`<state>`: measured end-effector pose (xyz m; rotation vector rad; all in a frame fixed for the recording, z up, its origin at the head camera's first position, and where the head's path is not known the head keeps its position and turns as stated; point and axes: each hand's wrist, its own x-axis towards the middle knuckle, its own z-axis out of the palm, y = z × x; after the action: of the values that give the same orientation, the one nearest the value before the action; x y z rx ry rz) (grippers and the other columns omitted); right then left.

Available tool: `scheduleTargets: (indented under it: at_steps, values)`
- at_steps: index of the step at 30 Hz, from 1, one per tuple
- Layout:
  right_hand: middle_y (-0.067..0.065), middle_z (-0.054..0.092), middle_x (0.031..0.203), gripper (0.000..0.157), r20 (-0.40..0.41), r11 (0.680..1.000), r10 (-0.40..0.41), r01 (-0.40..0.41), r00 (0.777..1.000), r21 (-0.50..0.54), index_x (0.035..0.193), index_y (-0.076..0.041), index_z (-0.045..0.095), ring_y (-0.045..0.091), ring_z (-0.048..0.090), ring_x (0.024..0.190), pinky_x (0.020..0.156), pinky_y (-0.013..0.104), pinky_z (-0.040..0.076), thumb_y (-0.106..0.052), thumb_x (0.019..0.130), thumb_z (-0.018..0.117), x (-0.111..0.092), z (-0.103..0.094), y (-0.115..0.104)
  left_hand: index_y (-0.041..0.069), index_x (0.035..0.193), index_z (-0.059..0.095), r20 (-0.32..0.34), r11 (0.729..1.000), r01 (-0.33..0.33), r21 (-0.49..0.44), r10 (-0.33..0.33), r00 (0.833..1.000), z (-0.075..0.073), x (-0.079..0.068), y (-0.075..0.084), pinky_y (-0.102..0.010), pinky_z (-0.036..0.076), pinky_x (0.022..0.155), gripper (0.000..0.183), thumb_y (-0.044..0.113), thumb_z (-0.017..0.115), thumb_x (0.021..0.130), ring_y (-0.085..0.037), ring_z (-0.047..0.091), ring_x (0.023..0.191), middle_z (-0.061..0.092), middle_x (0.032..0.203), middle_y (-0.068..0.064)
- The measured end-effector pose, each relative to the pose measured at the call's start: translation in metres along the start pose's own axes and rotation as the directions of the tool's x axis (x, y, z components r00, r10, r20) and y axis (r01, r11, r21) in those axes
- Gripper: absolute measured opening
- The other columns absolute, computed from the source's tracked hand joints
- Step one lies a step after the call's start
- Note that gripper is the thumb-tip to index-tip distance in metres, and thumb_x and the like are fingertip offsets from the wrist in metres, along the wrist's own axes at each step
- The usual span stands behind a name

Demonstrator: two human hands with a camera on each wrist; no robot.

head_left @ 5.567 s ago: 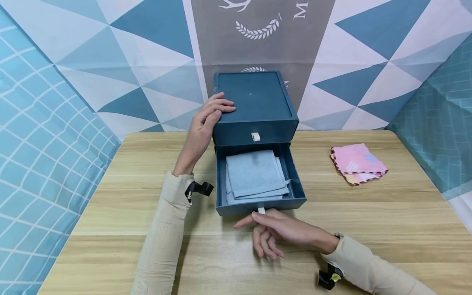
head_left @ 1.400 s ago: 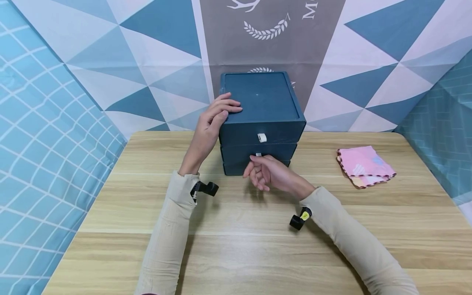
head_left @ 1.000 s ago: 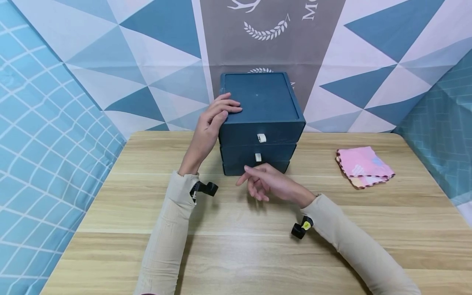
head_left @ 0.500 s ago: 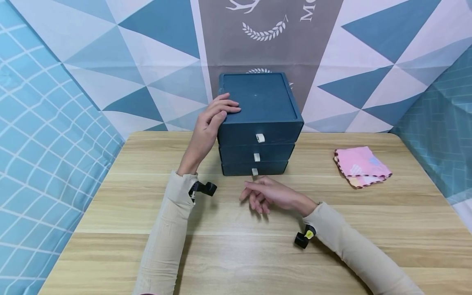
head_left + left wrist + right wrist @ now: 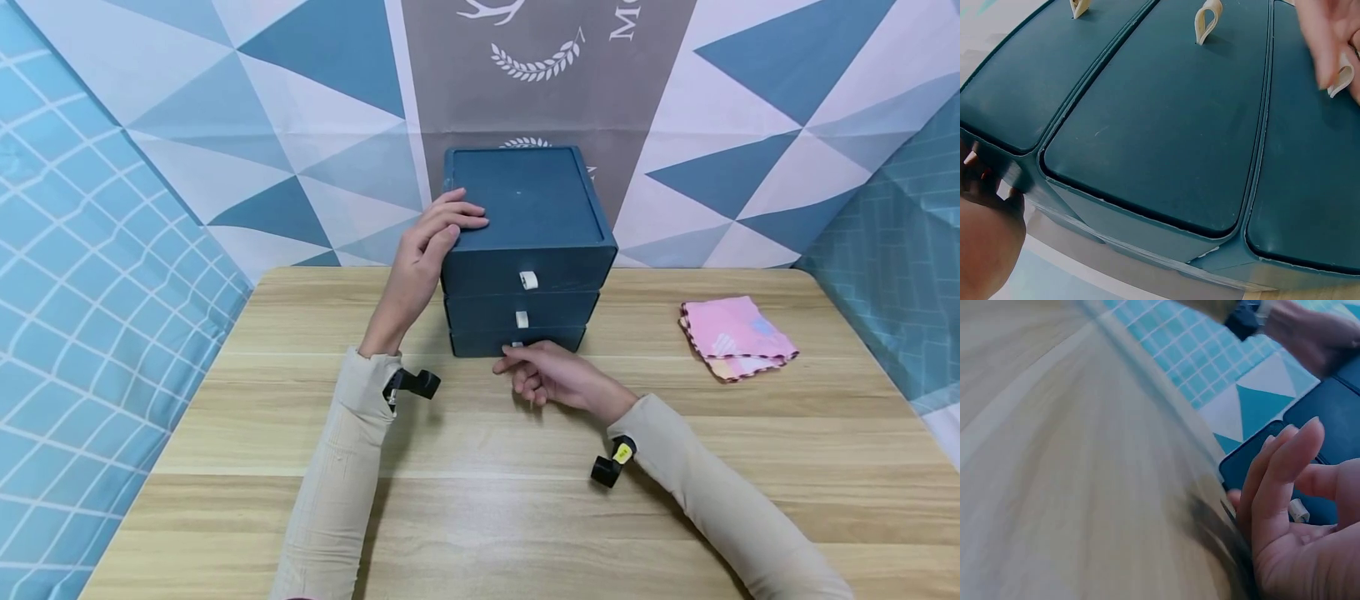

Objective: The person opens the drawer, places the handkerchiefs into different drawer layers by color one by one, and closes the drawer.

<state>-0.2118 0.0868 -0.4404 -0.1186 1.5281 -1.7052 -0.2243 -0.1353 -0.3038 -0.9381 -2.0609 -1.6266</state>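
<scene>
A dark blue cabinet of three stacked drawers stands at the back of the table, all its drawers pushed in. My left hand rests on the cabinet's top left edge, fingers extended over the lid. In front of the bottom drawer is my right hand, thumb and fingers loosely bent beside its white pull loop. The right wrist view shows the loop between thumb and fingers, with no plain pinch on it. White loops also hang on the top drawer and middle drawer.
A folded pink cloth with a dark checked edge lies on the wooden table to the right of the cabinet. A patterned sheet hangs directly behind the table. Each wrist carries a small black camera.
The middle drawer, earlier pulled out with folded light blue towels inside, is now in. My right hand has gone from its loop down, then forward to the bottom drawer's loop. My left hand stays put.
</scene>
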Motion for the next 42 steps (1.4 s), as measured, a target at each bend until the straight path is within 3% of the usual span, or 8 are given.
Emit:
scheduleTargets:
  at_steps: [7, 17, 23, 28, 33, 42]
  values:
    - [0.003, 0.064, 0.065, 0.052, 0.056, 0.995, 0.015, -0.020, 0.998, 0.094, 0.139, 0.010, 0.048, 0.008, 0.053, 0.049, 0.041, 0.019, 0.042, -0.031, 0.108, 0.040, 0.003, -0.002, -0.003, -0.012, 0.117, 0.066, -0.003, 1.000, -0.002, 0.010, 0.002, 1.000, 0.001, 0.001, 0.000, -0.031, 0.022, 0.120, 0.034, 0.003, 0.038, 0.104, -0.031, 0.030, 0.145, 0.057, 0.131, -0.026]
    - [0.004, 0.064, 0.064, 0.047, 0.061, 0.999, 0.019, -0.022, 0.998, 0.049, 0.124, 0.007, 0.059, 0.010, 0.051, 0.046, 0.039, 0.020, 0.037, -0.032, 0.109, 0.038, 0.003, -0.001, -0.003, -0.012, 0.117, 0.066, -0.007, 1.000, -0.015, 0.008, 0.015, 1.000, 0.000, 0.000, -0.001, -0.031, 0.021, 0.120, 0.035, 0.003, 0.037, 0.105, -0.032, 0.030, 0.145, 0.057, 0.130, -0.026]
    - [0.004, 0.061, 0.060, 0.048, 0.064, 0.999, -0.012, 0.009, 0.998, 0.044, 0.125, 0.010, 0.058, 0.008, 0.038, 0.037, 0.034, 0.020, 0.028, -0.030, 0.109, 0.037, 0.003, -0.003, -0.002, -0.012, 0.118, 0.066, -0.006, 1.000, -0.007, 0.012, 0.007, 1.000, 0.001, 0.001, -0.001, -0.031, 0.020, 0.120, 0.035, 0.004, 0.037, 0.105, -0.030, 0.031, 0.145, 0.057, 0.130, -0.025]
    - [0.000, 0.048, 0.052, 0.048, 0.067, 1.000, -0.021, 0.020, 0.998, 0.019, 0.122, 0.010, 0.061, 0.007, 0.032, 0.035, 0.033, 0.019, 0.024, -0.030, 0.109, 0.038, 0.000, -0.004, -0.001, -0.012, 0.118, 0.066, -0.004, 1.000, -0.001, 0.009, 0.001, 1.000, 0.001, 0.001, -0.001, -0.031, 0.020, 0.120, 0.035, 0.004, 0.037, 0.105, -0.030, 0.030, 0.145, 0.057, 0.131, -0.026]
    - [-0.002, 0.040, 0.051, 0.048, 0.070, 1.000, -0.028, 0.028, 0.997, -0.001, 0.120, 0.011, 0.062, 0.005, 0.031, 0.035, 0.033, 0.018, 0.023, -0.031, 0.108, 0.040, -0.002, -0.004, 0.002, -0.011, 0.118, 0.066, -0.003, 1.000, 0.004, 0.012, -0.004, 1.000, 0.002, 0.002, -0.002, -0.030, 0.021, 0.120, 0.035, 0.004, 0.038, 0.105, -0.029, 0.031, 0.145, 0.057, 0.131, -0.025]
    - [-0.002, 0.040, 0.052, 0.049, 0.064, 0.999, -0.038, 0.040, 0.997, -0.027, 0.120, 0.012, 0.062, 0.005, 0.031, 0.035, 0.033, 0.018, 0.023, -0.031, 0.108, 0.042, -0.008, -0.002, 0.004, -0.012, 0.117, 0.066, -0.011, 1.000, -0.012, 0.017, 0.012, 1.000, 0.003, 0.001, -0.002, -0.032, 0.020, 0.121, 0.035, 0.003, 0.037, 0.104, -0.031, 0.031, 0.145, 0.058, 0.129, -0.026]
